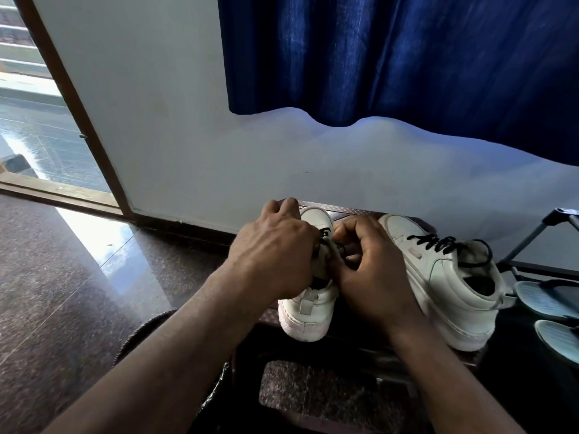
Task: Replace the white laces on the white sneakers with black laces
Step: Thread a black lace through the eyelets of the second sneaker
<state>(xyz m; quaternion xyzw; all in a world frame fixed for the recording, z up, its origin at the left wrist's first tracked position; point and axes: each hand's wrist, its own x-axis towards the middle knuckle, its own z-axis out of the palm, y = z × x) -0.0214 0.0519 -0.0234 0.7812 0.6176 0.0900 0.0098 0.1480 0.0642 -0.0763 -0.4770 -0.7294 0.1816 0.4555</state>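
Two white sneakers stand side by side on a low dark stool [341,211], toes toward the wall. The right sneaker [451,277] is threaded with a black lace [438,242]. Both my hands cover the top of the left sneaker [308,311]. My left hand [275,261] grips its tongue and upper from the left. My right hand [372,277] has curled fingers that pinch a black lace [326,234] over the eyelets. Most of that lacing is hidden by my hands.
A white wall and a blue curtain [407,57] rise behind the stool. An open doorway [40,136] lies at the left over a polished dark floor. A metal rack [539,239] with grey-blue sandals [545,299] stands at the right.
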